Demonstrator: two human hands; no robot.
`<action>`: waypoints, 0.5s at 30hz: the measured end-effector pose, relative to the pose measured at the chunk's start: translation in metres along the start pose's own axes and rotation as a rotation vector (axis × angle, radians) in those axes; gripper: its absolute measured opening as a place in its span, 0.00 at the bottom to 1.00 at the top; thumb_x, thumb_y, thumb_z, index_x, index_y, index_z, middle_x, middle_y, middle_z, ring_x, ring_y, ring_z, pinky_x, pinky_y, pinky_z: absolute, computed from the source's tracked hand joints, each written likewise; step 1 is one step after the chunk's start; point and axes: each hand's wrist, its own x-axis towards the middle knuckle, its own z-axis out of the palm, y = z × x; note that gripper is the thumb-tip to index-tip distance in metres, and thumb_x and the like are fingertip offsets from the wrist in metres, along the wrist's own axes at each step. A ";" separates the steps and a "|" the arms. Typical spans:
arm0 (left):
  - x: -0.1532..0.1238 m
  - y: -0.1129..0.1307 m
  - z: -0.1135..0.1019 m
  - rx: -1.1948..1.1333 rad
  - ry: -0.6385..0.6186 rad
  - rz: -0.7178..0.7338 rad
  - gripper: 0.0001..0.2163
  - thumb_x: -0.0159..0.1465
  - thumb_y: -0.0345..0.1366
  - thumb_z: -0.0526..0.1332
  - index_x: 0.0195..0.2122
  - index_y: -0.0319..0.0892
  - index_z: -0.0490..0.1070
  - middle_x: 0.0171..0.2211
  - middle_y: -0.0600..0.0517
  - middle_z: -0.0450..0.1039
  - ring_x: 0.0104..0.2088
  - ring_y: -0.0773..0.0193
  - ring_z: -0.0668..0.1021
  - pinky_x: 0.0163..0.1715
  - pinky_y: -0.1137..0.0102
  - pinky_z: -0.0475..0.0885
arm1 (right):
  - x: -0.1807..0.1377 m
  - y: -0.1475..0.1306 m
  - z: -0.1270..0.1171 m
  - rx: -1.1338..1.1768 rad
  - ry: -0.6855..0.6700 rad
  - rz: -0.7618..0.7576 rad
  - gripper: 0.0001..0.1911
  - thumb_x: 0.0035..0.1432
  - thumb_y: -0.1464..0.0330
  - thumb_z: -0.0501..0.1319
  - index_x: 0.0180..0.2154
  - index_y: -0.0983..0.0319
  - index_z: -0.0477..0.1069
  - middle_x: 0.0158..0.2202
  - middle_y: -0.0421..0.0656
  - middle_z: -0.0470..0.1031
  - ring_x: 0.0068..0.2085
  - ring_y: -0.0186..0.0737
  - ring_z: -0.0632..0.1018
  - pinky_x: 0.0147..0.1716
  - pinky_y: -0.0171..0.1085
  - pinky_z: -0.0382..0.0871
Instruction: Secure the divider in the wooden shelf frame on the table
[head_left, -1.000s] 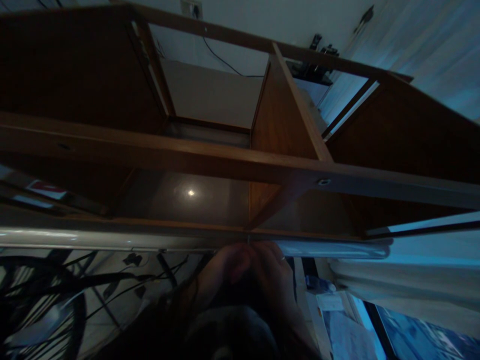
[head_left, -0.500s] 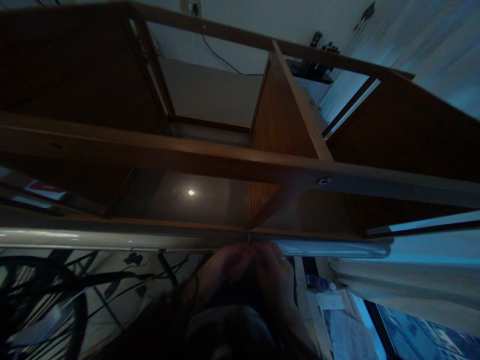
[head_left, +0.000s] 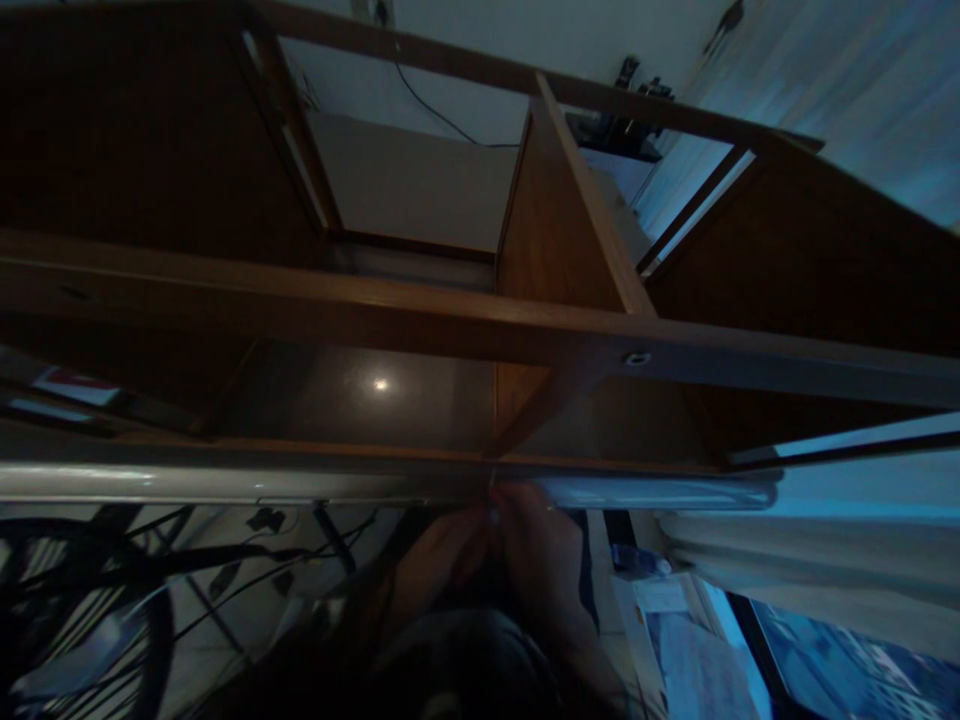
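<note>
Left hand (head_left: 450,550) and right hand (head_left: 541,550) close together at the bench (head_left: 225,483) edge, right by the wooden frame (head_left: 360,300) standing on it. Fingers (head_left: 525,502) bent; too dark from here to tell if gripping anything.

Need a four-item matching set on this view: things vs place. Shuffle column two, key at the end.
Things
1. hands
2. spoked wheel
3. thin cord
4. wooden divider

Places
A. lower left of the picture
B. upright inside the wooden frame
C. close together by the rounded edge
D. in front of the pale wall

Pairs: 1-C, 2-A, 3-D, 4-B
</note>
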 end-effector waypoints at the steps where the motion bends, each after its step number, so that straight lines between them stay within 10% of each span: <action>1: 0.000 -0.001 0.001 -0.003 -0.010 0.002 0.19 0.60 0.49 0.57 0.19 0.41 0.68 0.12 0.56 0.57 0.16 0.70 0.60 0.18 0.74 0.53 | 0.001 0.000 0.000 -0.008 -0.001 -0.007 0.17 0.68 0.63 0.48 0.34 0.60 0.72 0.28 0.40 0.77 0.25 0.32 0.76 0.25 0.31 0.62; 10: -0.013 0.016 -0.015 0.417 0.286 0.401 0.15 0.62 0.44 0.56 0.21 0.43 0.69 0.18 0.55 0.63 0.20 0.68 0.65 0.22 0.73 0.59 | 0.002 0.000 0.003 -0.107 0.014 -0.083 0.19 0.69 0.66 0.45 0.36 0.60 0.73 0.28 0.41 0.76 0.23 0.32 0.74 0.23 0.33 0.60; 13: -0.012 0.048 -0.011 0.560 0.446 0.711 0.07 0.61 0.38 0.58 0.39 0.44 0.70 0.31 0.52 0.70 0.32 0.65 0.72 0.33 0.72 0.66 | 0.002 0.001 0.003 -0.100 0.021 -0.082 0.19 0.69 0.65 0.46 0.35 0.60 0.73 0.27 0.41 0.76 0.23 0.32 0.74 0.23 0.32 0.60; 15: -0.003 0.069 -0.003 0.605 0.395 0.829 0.20 0.58 0.40 0.62 0.50 0.44 0.63 0.41 0.49 0.69 0.40 0.61 0.72 0.40 0.69 0.68 | 0.002 0.001 0.003 -0.084 0.029 -0.085 0.19 0.69 0.65 0.45 0.35 0.60 0.73 0.26 0.41 0.75 0.23 0.32 0.74 0.23 0.32 0.60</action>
